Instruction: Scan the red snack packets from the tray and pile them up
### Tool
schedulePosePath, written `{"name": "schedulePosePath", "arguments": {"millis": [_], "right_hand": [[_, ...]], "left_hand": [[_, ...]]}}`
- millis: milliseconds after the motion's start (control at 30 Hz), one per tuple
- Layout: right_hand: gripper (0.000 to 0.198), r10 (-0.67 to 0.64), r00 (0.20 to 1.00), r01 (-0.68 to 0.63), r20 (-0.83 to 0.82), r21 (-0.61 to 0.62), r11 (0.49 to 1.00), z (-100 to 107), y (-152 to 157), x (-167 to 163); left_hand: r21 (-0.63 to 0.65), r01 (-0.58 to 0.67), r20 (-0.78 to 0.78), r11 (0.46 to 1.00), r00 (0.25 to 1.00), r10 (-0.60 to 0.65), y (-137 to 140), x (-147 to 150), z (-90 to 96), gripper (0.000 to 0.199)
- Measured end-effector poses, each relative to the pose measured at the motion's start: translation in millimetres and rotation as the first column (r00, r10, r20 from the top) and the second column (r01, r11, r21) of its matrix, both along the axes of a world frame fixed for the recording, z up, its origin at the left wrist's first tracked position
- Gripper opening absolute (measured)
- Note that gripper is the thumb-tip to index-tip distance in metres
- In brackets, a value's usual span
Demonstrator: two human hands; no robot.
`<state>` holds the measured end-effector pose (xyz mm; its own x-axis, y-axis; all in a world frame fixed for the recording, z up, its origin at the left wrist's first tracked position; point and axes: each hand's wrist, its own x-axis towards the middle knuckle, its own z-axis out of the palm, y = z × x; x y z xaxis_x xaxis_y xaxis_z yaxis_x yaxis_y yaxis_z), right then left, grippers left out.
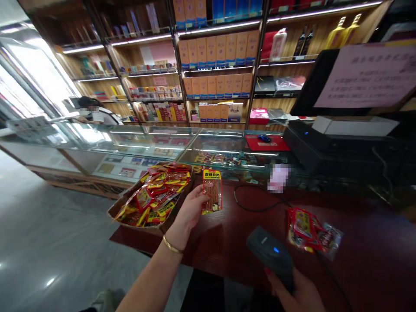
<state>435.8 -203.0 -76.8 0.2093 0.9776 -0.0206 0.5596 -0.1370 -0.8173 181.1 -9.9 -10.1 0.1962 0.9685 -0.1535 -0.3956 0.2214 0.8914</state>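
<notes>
My left hand (192,207) pinches a small snack packet (212,193) by its left side, holding it upright above the dark red counter. The packet has a yellow top with black lettering and a clear window over brown contents. In my right hand (294,290) is a black barcode scanner (269,253) with a blue light lit on top, its head towards the packet. A cardboard box (112,211) full of red and yellow snack packets (162,190) stands left of my left hand. Several red packets (303,225) lie in a loose pile right of the scanner.
Behind the wooden counter (211,242) runs a glass display case (156,138). A black cable (250,210) loops across the counter. A monitor with a pink paper notice (364,78) stands at right, near a red mouse pad (276,144). Another person (100,112) is at far left.
</notes>
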Motion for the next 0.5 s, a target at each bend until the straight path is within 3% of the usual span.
{"name": "schedulePosePath", "arguments": {"millis": [167,233,267,367,500], "right_hand": [[0.04,-0.062,0.998,0.062,0.01,0.006,0.998,1.7,-6.1,2.0],[0.041,-0.064,0.998,0.065,-0.002,0.015,0.998,1.9,-8.0,2.4],[0.041,-0.061,0.998,0.061,-0.006,0.017,0.998,1.9,-9.1,2.3],[0.042,-0.041,0.999,0.041,-0.022,0.022,0.999,2.8,-12.3,0.2],[0.041,-0.049,0.998,0.051,-0.038,0.042,0.998,8.4,-14.0,-5.0]], "left_hand": [[-0.184,0.12,0.158,0.976,0.983,-0.092,-5.6,31.5,-15.7,0.031],[-0.294,0.257,0.302,0.921,0.939,-0.166,-7.3,37.8,-18.3,0.022],[-0.326,0.334,0.378,0.884,0.903,-0.202,-8.4,39.7,-18.9,0.027],[-0.325,0.491,0.507,0.808,0.812,-0.289,-12.3,41.1,-19.2,0.058],[-0.293,0.537,0.444,0.791,0.809,-0.385,-16.4,33.7,-19.8,0.051]]}}
